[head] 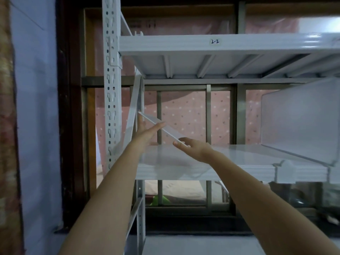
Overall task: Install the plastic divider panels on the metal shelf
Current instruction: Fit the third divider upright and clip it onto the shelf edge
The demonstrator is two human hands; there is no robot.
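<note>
Both hands hold a clear plastic panel (pixel 161 128) tilted above the white metal shelf (pixel 230 155), the left hand (pixel 147 132) and right hand (pixel 195 148) each with fingers grasping its edge.

Plenty of open room in the middle of the shelf bay (pixel 193 153). On the left, the slotted upright (pixel 111 89) and diagonal brace (pixel 133 107) crowd things; an installed divider panel (pixel 301 122) walls off the right.
</note>
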